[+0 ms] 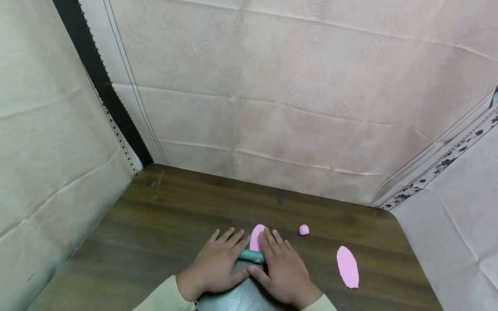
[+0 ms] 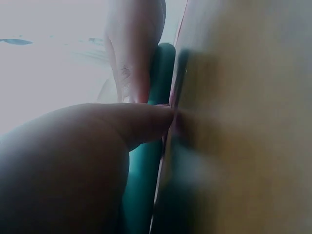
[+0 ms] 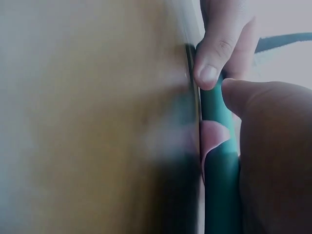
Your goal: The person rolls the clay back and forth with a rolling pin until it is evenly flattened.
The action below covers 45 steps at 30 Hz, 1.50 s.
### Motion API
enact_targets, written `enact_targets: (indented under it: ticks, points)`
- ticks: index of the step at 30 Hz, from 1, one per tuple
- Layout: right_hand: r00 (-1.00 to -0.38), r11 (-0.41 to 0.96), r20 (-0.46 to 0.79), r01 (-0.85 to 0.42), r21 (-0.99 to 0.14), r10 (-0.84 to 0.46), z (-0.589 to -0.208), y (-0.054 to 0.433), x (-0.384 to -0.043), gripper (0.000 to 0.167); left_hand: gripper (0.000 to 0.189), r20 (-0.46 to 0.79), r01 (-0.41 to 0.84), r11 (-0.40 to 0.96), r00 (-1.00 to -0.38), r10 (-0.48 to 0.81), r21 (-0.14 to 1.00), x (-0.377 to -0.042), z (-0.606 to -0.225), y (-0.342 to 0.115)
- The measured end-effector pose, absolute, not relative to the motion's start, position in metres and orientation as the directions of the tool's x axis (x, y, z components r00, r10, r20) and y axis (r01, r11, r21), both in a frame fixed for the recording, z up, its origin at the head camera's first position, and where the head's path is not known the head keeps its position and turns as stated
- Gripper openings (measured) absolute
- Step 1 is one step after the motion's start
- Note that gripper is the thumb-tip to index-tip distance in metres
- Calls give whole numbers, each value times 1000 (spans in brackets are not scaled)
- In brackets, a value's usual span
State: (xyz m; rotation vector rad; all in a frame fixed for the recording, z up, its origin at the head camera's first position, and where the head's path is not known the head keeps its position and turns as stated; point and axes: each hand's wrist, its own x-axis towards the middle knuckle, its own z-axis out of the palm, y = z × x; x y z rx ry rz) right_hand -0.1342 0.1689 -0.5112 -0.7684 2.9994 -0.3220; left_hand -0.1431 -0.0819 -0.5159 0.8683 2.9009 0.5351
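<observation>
A green rolling pin [image 1: 250,255] lies crosswise under both hands, close to the near side of the table. My left hand [image 1: 218,264] rests on its left part with the fingers stretched forward, and my right hand [image 1: 285,270] lies over its right part in the same way. The thumbs point toward each other. Beneath the pin is a flat, elongated pink clay piece [image 1: 256,236], partly covered by the right fingers. In the right wrist view, an edge of the pink clay [image 3: 214,135] curls up against the pin [image 3: 222,195]. Both palms hide the pin's ends in the head view.
A small pink clay ball [image 1: 304,230] sits beyond the right hand. Farther right lies another flat pink oval [image 1: 347,267]. The brown wooden table [image 1: 186,207] has pale patterned cloth [image 1: 272,108] hanging behind it and at both sides.
</observation>
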Motion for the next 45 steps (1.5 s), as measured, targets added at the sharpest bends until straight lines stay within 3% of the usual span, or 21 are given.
enact_targets:
  ticks: [12,19,28,37,45]
  points:
    - [-867,858,0,-492,-145,-498,-514,170,-100,103,101,-68,549,764,-796,601,339,-104,-505,-91]
    - [-869,860,69,-494,-125,-489,-532,173,-81,107,106,-165,554,757,-759,630,345,-95,-495,-96]
    - [-841,870,234,-490,53,-488,-546,175,-68,106,110,-250,499,743,-727,639,447,-89,-481,-99]
    - [-885,866,64,-466,-183,-462,-512,172,-102,83,92,-111,484,766,-811,574,424,-110,-499,-84]
    - [-896,867,48,-439,-234,-441,-511,170,-146,73,77,-67,445,795,-855,514,413,-150,-497,-74]
